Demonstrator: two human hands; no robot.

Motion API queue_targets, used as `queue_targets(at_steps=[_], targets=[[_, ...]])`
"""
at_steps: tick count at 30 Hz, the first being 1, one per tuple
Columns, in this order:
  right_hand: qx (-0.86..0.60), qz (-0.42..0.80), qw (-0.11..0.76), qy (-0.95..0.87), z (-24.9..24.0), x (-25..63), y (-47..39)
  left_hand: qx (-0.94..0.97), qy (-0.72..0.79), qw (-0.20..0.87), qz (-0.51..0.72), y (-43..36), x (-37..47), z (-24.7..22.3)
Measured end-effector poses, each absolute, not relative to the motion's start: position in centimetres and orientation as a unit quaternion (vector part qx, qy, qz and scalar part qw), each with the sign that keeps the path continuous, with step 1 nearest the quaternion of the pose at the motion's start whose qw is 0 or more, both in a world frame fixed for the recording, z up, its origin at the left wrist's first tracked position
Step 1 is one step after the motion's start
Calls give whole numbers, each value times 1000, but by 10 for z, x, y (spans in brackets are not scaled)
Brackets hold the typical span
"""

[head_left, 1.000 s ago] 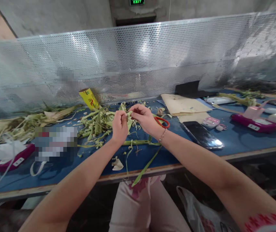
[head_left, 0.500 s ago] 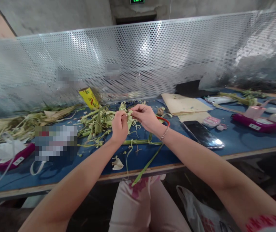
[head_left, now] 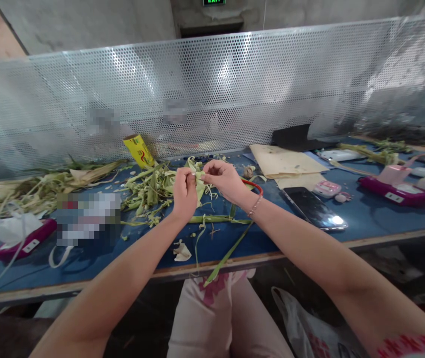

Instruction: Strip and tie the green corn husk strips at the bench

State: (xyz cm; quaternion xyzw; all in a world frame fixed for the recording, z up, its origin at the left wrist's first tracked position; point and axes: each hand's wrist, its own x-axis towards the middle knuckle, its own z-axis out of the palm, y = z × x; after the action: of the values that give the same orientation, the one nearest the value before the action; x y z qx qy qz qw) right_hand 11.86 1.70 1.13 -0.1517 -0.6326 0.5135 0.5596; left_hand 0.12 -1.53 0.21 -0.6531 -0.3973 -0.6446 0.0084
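My left hand (head_left: 185,195) is closed, its thumb and fingers pinched on a pale green plant piece (head_left: 199,185). Close beside it, my right hand (head_left: 224,181) pinches the same piece between thumb and fingertips. A heap of green stems and small buds (head_left: 148,191) lies on the blue table (head_left: 249,251), behind and left of my hands. One long green stalk (head_left: 215,219) rests below them, and a narrow leaf (head_left: 227,259) hangs over the front edge. Near that edge sits a dry, pale scrap (head_left: 181,251).
Dry husks (head_left: 85,176) and a purple tissue pack (head_left: 29,241) are at left. A yellow tube (head_left: 138,151) stands behind the heap. Right of my forearm are a phone (head_left: 312,209), brown paper (head_left: 281,161) and another purple pack (head_left: 394,191). A perforated metal screen (head_left: 212,94) borders the back.
The view has shifted very slightly. Both hands keep their pinch close together, with only small finger movement.
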Motion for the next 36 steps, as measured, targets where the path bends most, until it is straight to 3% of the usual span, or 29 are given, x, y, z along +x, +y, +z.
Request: queue_targets(at_steps=[3,8,11,18,29,36], targets=[[-134,532,524,-652,15,126,19,-647,-394,-48,-650,-15,1,6],[-127,633,422,-636,20,141,24,-642,-346,-290,-619,-5,-3,10],[-141,661,399,-620,20,143,24,-628,-324,-374,-601,-1,-4,10],[-163,653,389,-629,16,138,24,-600,-357,-397,-596,-2,-1,7],[-229,507,411,-722,14,133,27,-595,-397,-364,-597,8,-2,-3],[-249,486,412,-729,14,132,26,-574,-369,-412,-604,4,1,-1]])
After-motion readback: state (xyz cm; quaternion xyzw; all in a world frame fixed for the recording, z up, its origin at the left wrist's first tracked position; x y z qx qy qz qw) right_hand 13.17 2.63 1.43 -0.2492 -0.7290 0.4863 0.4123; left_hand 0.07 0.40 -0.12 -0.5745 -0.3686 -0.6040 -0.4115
